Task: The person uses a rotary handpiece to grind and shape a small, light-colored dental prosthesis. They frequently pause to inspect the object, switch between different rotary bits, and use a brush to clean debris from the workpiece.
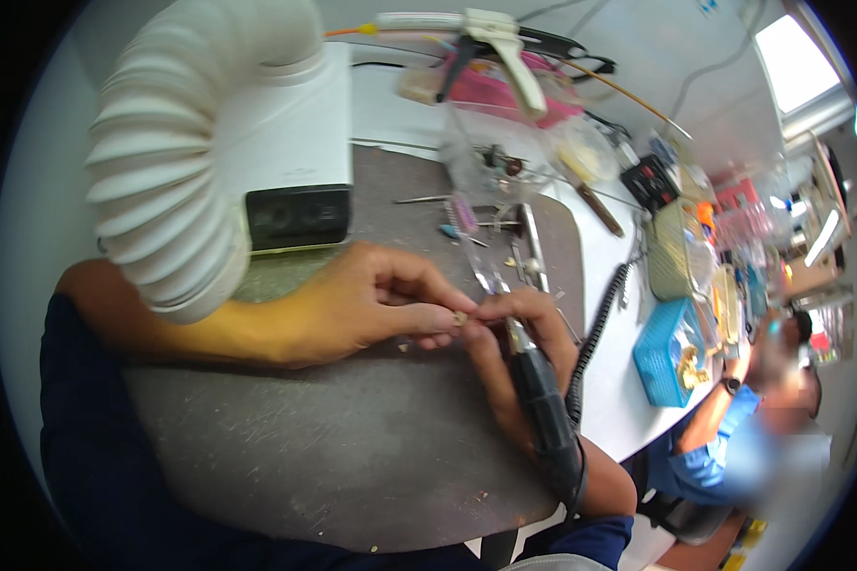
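Between the fingertips of my left hand, a tiny yellowish piece is pinched; its exact kind is too small to make out. My right hand is closed around a black rotary handpiece with a metal nose pointing up and away from me. The right thumb and forefinger meet the left fingertips at the small piece. Both hands are just above a dark, scratched work mat. The handpiece's tip is partly hidden by the right fingers.
A ribbed white hose arches over my left forearm beside a white box. Small tools lie beyond my hands. A coiled black cord runs on the right, near a blue basket. Another person sits further right.
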{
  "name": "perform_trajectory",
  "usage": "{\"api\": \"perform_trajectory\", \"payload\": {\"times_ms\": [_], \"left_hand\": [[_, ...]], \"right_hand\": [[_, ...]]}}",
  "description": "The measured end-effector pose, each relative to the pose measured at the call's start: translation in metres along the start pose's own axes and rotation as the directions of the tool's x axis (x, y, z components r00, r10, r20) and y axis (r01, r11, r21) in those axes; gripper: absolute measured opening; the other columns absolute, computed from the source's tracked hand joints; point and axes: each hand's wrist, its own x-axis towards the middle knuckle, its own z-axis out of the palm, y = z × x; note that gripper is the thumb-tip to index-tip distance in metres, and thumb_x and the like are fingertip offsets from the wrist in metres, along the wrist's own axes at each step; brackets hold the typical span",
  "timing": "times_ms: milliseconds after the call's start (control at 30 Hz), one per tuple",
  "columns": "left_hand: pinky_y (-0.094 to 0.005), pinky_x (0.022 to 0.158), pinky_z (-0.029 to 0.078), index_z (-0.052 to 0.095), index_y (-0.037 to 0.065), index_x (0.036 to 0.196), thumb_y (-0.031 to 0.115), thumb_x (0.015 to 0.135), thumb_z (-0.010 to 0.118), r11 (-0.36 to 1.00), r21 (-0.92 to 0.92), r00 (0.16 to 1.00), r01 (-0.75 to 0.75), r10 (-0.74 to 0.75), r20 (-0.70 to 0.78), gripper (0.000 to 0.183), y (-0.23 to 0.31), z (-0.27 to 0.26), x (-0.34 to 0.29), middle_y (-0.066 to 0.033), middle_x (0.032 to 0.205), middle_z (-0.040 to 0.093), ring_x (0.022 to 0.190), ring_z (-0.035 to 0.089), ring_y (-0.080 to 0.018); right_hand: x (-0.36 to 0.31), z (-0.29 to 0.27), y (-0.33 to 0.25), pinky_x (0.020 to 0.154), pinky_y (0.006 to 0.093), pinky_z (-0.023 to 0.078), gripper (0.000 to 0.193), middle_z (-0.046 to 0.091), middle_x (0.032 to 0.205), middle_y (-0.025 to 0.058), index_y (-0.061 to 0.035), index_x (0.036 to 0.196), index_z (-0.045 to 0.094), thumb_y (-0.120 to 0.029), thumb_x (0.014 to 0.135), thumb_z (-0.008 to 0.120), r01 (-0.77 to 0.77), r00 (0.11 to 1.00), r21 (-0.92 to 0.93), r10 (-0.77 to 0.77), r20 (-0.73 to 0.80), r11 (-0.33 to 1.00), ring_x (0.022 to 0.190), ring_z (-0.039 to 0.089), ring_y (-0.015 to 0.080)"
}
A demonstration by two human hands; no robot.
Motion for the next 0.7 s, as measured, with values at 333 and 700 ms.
{"api": "perform_trajectory", "payload": {"times_ms": [333,700], "left_hand": [[-0.0236,0.077,0.053,0.060,-0.002,0.103,0.004,0.092,0.061,1.000,-0.024,0.997,-0.008,0.006,-0.082,0.013,-0.0020,0.0034,0.0019,-0.0100,0.096,0.067,0.085,0.064,-0.0113],[-0.0249,0.076,0.051,0.054,0.002,0.101,0.007,0.089,0.065,0.999,-0.029,0.994,-0.029,0.026,-0.106,0.017,-0.0033,0.0051,-0.0017,-0.0069,0.094,0.064,0.084,0.061,-0.0102]], "right_hand": [[0.0008,-0.0019,0.0065,0.064,0.0272,0.051,0.018,0.064,0.083,0.0093,-0.0019,0.096,0.061,-0.003,0.081,0.070,-0.037,0.999,0.072,0.037,-0.004,0.997,0.073,0.065,0.0158],[-0.0005,-0.0006,0.0088,0.068,0.0262,0.051,0.018,0.064,0.088,0.0090,-0.0010,0.098,0.060,-0.003,0.083,0.069,0.050,0.998,0.046,-0.048,-0.051,0.998,0.079,0.065,0.0143]]}}
